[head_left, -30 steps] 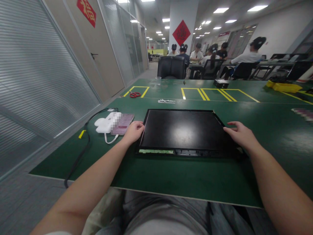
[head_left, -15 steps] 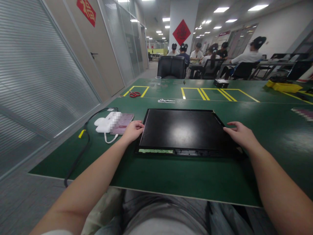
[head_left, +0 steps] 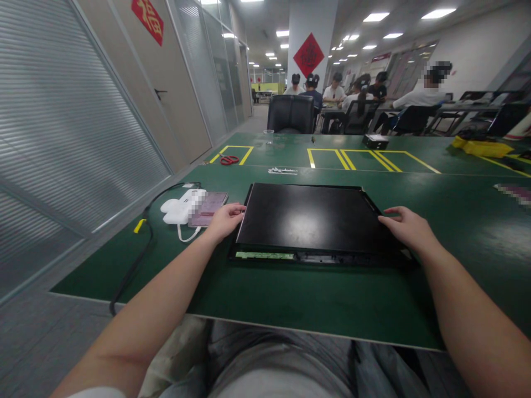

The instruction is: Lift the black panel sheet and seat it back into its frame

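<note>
A flat black screen panel (head_left: 307,215) lies over a shallow black frame (head_left: 357,258) on the green table. Its left side is raised slightly out of the frame, leaving a dark gap along the near edge. A green circuit strip (head_left: 264,256) shows at the frame's near left. My left hand (head_left: 226,223) pinches the panel's left edge, thumb and fingers closed. At the right edge, my right hand (head_left: 406,225) has its thumb against the panel, with the index finger stretched above; its other fingertips are hidden.
Left of the panel are a white device with a cable (head_left: 179,209) and a purplish flat item (head_left: 211,205). A black cord (head_left: 143,249) crosses the table's left side. Farther back lie red-handled scissors (head_left: 229,160), small white pieces (head_left: 282,171), a clear cup (head_left: 269,136) and a black box (head_left: 375,141).
The panel's left side and near edge have risen a little and shifted away from me, widening the gap over the frame. Both hands stay in nearly the same place.
</note>
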Action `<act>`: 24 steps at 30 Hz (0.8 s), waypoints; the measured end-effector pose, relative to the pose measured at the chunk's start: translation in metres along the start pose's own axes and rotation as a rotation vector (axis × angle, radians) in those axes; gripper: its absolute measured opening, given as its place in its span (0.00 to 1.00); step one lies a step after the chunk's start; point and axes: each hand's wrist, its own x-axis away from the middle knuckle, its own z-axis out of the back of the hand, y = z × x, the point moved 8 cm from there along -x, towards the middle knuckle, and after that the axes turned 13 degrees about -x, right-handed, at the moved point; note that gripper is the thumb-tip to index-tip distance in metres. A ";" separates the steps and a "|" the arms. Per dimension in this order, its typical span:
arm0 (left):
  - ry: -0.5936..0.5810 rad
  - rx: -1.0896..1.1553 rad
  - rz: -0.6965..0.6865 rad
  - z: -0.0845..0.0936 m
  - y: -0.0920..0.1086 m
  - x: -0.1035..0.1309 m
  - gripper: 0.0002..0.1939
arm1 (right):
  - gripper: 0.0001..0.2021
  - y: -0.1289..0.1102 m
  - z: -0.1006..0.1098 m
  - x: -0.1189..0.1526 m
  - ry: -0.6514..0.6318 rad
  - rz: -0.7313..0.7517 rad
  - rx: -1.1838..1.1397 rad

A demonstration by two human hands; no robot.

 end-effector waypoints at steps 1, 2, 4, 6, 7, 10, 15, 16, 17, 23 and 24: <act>-0.012 -0.005 -0.003 -0.001 0.000 0.000 0.16 | 0.13 -0.001 0.000 0.001 -0.004 -0.008 0.001; -0.035 -0.012 -0.003 -0.003 0.000 -0.001 0.15 | 0.13 -0.001 0.000 0.001 -0.006 -0.011 0.003; -0.073 -0.026 0.006 -0.005 0.000 -0.001 0.12 | 0.12 -0.002 0.000 0.001 -0.005 -0.007 0.006; -0.088 -0.043 0.018 -0.007 -0.002 -0.001 0.11 | 0.13 -0.001 0.000 0.000 -0.009 -0.004 0.010; -0.089 -0.054 0.020 -0.007 -0.002 -0.001 0.10 | 0.13 0.000 0.000 -0.001 -0.013 -0.003 0.011; -0.084 -0.098 -0.002 -0.007 -0.001 -0.002 0.10 | 0.16 0.005 -0.001 -0.005 -0.021 0.002 0.010; -0.100 -0.195 -0.054 -0.009 0.001 -0.002 0.12 | 0.16 0.005 0.001 -0.008 -0.019 0.035 -0.004; -0.103 -0.224 -0.066 -0.009 0.003 -0.002 0.13 | 0.16 0.005 0.001 -0.008 -0.021 0.027 -0.008; -0.105 -0.256 -0.077 -0.009 0.004 -0.001 0.13 | 0.15 0.005 0.001 -0.007 -0.023 0.014 -0.012; -0.111 -0.370 -0.112 -0.009 0.009 0.001 0.14 | 0.12 0.000 0.001 -0.001 -0.019 -0.029 -0.038; -0.109 -0.376 -0.117 -0.009 0.009 0.001 0.13 | 0.11 0.000 0.001 -0.001 -0.020 -0.028 -0.038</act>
